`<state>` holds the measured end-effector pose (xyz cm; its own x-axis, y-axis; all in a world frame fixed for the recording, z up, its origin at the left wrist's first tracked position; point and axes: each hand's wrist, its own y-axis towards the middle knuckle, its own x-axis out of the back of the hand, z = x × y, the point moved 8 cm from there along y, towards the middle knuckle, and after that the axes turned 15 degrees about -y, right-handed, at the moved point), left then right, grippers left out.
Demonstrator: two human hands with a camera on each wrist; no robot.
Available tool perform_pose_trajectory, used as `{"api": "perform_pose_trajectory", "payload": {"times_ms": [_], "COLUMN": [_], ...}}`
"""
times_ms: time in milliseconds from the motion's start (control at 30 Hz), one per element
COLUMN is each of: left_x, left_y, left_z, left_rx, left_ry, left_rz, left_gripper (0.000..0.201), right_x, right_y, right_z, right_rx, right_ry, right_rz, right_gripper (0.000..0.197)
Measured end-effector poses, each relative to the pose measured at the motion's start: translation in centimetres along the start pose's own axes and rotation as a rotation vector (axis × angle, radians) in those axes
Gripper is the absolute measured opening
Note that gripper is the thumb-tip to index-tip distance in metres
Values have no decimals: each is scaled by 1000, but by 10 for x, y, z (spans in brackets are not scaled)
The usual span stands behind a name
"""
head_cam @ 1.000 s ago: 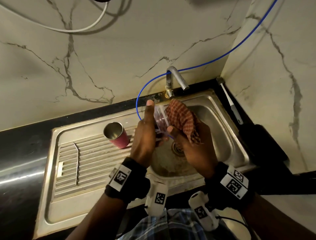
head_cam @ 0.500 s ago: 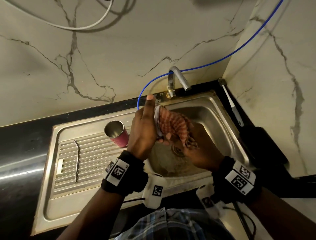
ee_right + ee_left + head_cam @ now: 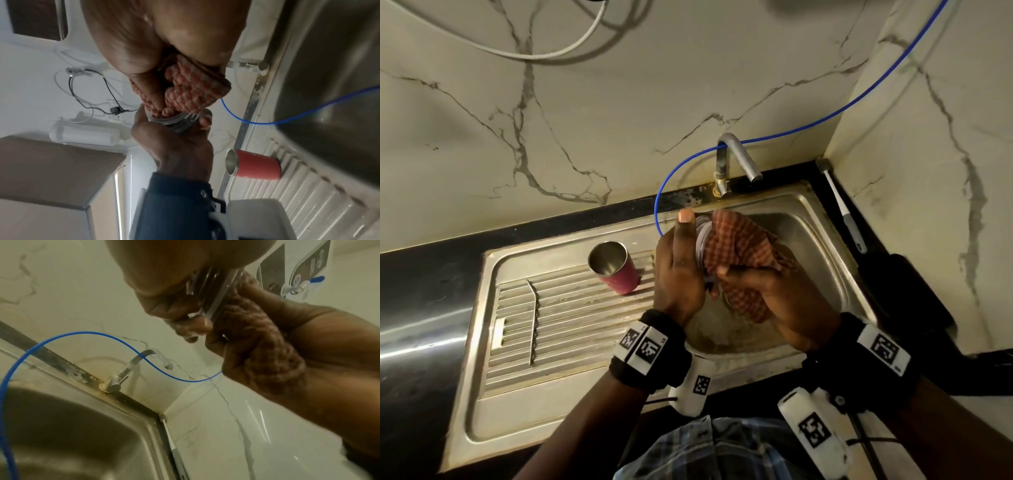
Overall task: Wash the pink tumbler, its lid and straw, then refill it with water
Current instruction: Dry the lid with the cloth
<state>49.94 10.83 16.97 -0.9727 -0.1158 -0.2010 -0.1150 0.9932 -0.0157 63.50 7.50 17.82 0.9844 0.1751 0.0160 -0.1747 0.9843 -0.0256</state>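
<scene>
One clear, ridged plastic lid (image 3: 702, 240) is sitting over the steel sink (image 3: 822, 240), gripped edgewise by the left hand (image 3: 678, 270). The right hand (image 3: 774, 294) is clutching one bunched checked cloth (image 3: 743, 246) against it. One pink, steel-lined tumbler (image 3: 616, 269) is standing upright on the ribbed drainboard (image 3: 571, 308) beside one bent metal straw (image 3: 534, 318).

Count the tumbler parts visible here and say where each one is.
3. The pink tumbler stands open on the drainboard; the straw lies on its ribs further left; the clear lid is in the left hand, the right hand pressing a checked cloth on it.
</scene>
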Motion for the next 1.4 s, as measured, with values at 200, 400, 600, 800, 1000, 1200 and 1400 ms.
{"api": "perform_pose_trajectory", "payload": {"times_ms": [200, 400, 600, 800, 1000, 1200, 1400], "left_x": [-4, -16, -3, -5, -8, -7, -13], "left_y": [10, -4, 0, -2, -16, -18, -16], "left_z": [19, 27, 7, 16, 31, 22, 25], "left_rx": [225, 500, 126, 283, 559, 553, 438], "left_ry": [45, -168, -142, -191, -298, -402, -362], "left_rz": [121, 199, -32, 23, 89, 106, 93], "left_gripper": [82, 71, 50, 73, 78, 91, 67], "right_x": [12, 10, 10, 13, 14, 18, 30], "right_y": [-5, -15, -14, -17, -9, -10, 5], "right_z": [-1, 17, 10, 13, -7, -13, -15], "right_rx": [358, 512, 150, 412, 355, 237, 69], "right_ry": [-855, -1259, -330, -691, -903, -656, -495], "right_rz": [21, -30, -112, -40, 123, -96, -337], "right_gripper": [36, 48, 23, 38, 59, 38, 22]}}
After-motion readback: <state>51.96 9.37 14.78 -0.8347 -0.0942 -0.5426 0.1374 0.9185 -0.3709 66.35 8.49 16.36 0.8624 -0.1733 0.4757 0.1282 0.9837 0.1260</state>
